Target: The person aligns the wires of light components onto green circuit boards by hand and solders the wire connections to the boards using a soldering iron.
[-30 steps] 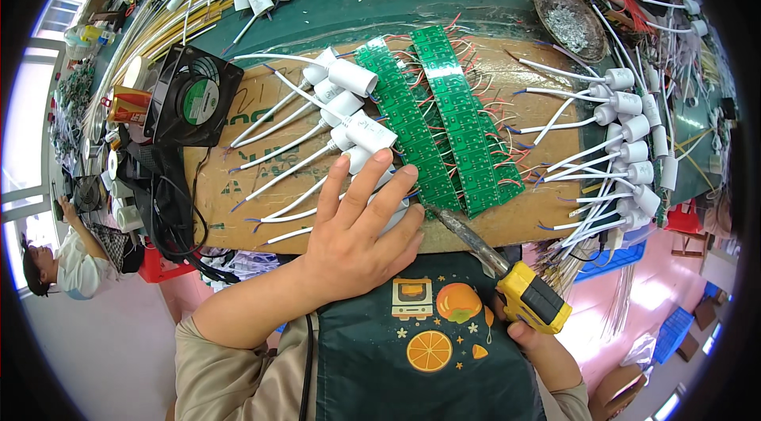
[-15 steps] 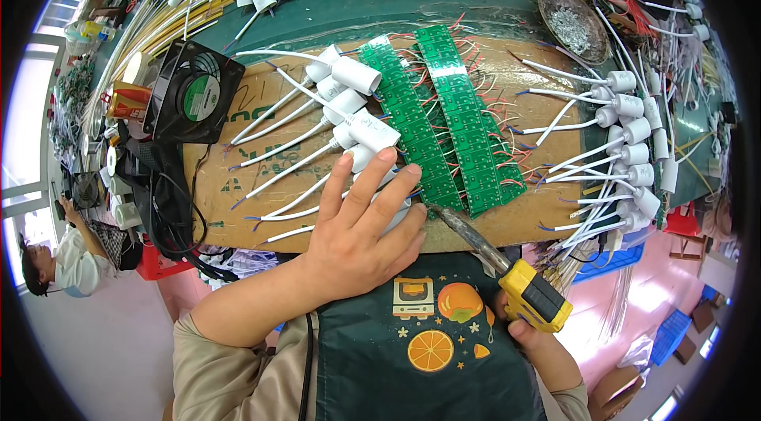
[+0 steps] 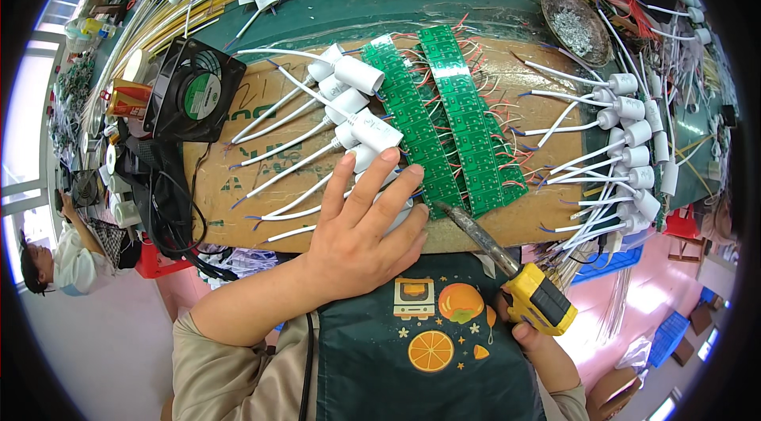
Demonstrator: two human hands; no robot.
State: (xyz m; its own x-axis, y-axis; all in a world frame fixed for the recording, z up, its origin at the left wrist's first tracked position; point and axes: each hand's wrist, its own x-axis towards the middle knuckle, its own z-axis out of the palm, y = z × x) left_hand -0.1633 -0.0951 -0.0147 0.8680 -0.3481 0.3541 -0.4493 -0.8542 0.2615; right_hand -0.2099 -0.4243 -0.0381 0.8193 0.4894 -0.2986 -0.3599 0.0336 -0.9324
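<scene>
My left hand [image 3: 361,223] lies palm down at the near-left corner of the green circuit boards [image 3: 424,135]. Its outer fingers are stretched; its thumb and index finger close around a white cylindrical housing [image 3: 396,219], largely covered by them. More white housings with cables [image 3: 376,129] lie beside its fingertips. My right hand [image 3: 519,322], partly hidden by the handle, grips a soldering iron [image 3: 543,298] with a yellow and black body. The iron's dark tip is at the boards' near edge, close to my left fingertips. Red and white wires stick out between the board strips.
A cardboard sheet [image 3: 547,219] lies under the boards. A black fan [image 3: 196,92] stands at left, its cable beside it. More wired white housings [image 3: 630,132] line the right side. A round dish of silvery bits [image 3: 577,24] sits at back right. Another person [image 3: 67,258] is at far left.
The soldering iron and my right hand have moved slightly right, drawing its tip a little away from my left fingers. My left hand stays almost still.
</scene>
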